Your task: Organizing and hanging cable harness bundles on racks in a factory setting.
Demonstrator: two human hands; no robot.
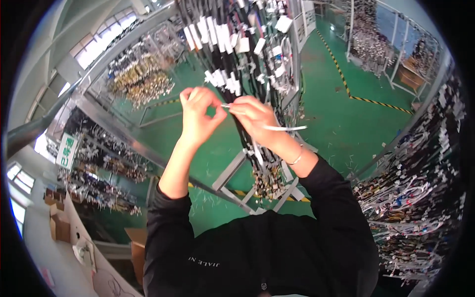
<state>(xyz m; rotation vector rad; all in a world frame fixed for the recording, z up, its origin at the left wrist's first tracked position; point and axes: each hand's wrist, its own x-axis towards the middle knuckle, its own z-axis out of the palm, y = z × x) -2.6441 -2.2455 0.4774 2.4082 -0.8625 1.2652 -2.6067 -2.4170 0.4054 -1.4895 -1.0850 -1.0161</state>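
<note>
My left hand (200, 115) is raised in front of the hanging cables, thumb and forefinger curled toward each other in a ring. Its fingertips meet a small pale piece (225, 105), too small to name. My right hand (255, 118) pinches the other side of that piece. A thin white strip (286, 128), like a cable tie, sticks out from the right hand toward the right. Right behind both hands hangs a thick bundle of black cables (240, 131) with many white tags (213, 34).
A grey metal frame (230, 175) stands below the bundle on the green floor (326, 99), which is scattered with small white scraps. Racks of hanging cables (410, 213) are on the right, with more wire bundles (141, 74) at the left. Cardboard boxes (60, 222) sit at the lower left.
</note>
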